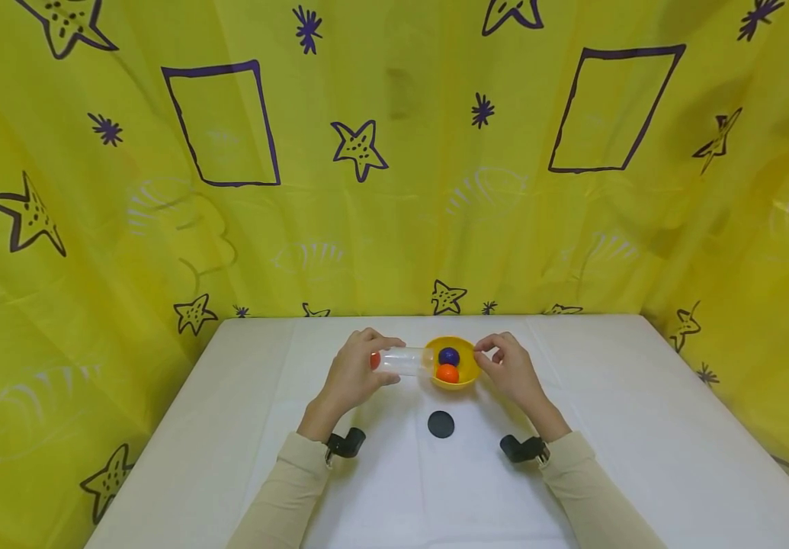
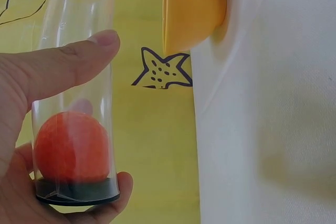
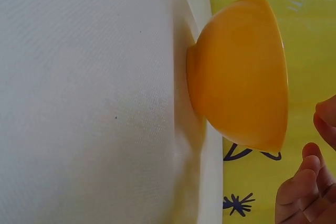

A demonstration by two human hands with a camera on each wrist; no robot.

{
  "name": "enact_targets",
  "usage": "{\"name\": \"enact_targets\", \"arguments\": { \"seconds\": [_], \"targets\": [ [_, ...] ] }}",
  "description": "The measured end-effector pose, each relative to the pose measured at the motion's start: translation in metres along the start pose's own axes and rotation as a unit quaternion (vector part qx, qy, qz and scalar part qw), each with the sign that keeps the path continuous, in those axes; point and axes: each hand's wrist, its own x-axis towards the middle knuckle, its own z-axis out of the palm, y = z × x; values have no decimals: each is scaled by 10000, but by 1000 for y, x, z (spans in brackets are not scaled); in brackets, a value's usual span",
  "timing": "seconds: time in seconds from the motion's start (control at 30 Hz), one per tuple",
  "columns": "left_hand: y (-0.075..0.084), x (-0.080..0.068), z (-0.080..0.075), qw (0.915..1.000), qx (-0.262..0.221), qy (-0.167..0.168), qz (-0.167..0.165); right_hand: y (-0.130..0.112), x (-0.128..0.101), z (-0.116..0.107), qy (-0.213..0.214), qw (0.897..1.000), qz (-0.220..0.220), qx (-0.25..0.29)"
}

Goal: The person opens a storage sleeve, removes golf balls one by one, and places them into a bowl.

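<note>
My left hand grips a clear plastic tube that lies nearly level, its far end over the left rim of a yellow bowl. Inside the tube, a red-orange ball rests against the dark cap at the hand's end. A dark blue ball and an orange ball sit in the bowl. Close above the bowl's right rim is my right hand, fingers loosely bent around nothing. In the right wrist view its fingertips appear apart from the bowl.
A black disc lies on the white table in front of the bowl. Behind and at both sides hangs a yellow curtain with drawn stars. Both wrists carry small black cameras.
</note>
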Motion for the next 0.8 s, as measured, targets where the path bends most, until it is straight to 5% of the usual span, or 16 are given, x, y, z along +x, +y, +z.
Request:
{"name": "enact_targets", "arguments": {
  "seconds": [0.27, 0.8],
  "targets": [
    [0, 0, -1, 9998, 40, 35, 184, -9, -1, -3, -122, 9994, -244, 189],
    [5, -2, -4, 9993, 157, 5, 335, -32, -10, -3, -1643, 9804, -903, 601]
  ]
}}
